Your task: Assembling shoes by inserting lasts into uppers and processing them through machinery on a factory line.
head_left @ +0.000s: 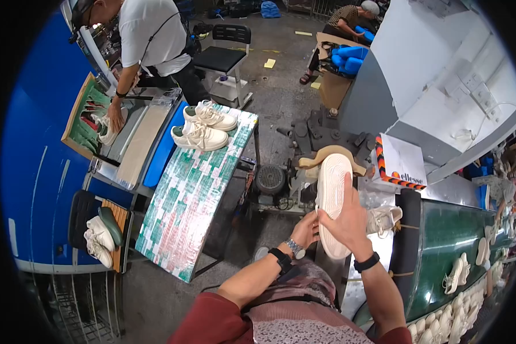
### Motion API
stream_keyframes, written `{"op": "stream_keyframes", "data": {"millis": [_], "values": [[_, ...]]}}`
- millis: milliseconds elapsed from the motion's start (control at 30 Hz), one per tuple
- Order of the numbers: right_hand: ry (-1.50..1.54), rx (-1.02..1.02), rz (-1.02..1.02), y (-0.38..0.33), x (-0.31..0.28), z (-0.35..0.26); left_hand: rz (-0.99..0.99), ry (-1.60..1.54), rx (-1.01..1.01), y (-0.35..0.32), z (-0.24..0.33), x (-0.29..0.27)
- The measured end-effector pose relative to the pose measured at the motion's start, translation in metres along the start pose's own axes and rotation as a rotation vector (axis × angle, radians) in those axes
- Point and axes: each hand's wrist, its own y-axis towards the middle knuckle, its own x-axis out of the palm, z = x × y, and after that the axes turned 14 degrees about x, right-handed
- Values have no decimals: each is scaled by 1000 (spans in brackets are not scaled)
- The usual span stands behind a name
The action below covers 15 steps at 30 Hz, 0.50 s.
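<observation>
A cream sneaker (333, 189) is held upright before my body, its textured sole turned toward me and its upper mostly hidden. My right hand (350, 221) clasps it across the sole, thumb on the left part and fingers stretched along the right edge. Lower on the left side, my left hand (305, 229) grips the sneaker's edge; some fingers are hidden behind it. Just beyond its toe is a curved tan bar (327, 153) on a dark machine (315, 135). Another cream sneaker (382, 221) sits to the right of my right hand.
A pair of sneakers (203, 135) stands on the taped table (183, 200) at left. A co-worker (155, 40) handles a shoe behind it. The motor (270, 179) sits low ahead. At right are a shoe box (404, 160) and a green conveyor (447, 235) carrying shoes.
</observation>
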Motion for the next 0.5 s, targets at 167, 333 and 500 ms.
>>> {"op": "stream_keyframes", "data": {"millis": [167,333,500], "values": [[61,-16,21,-7,4,1,-138,-250,-268,-11,28,7],[53,-67,116,-18,8,-4,-155,-451,-65,24,5,51],[124,-129,160,-29,13,-4,-182,-461,-45,2,23,62]]}}
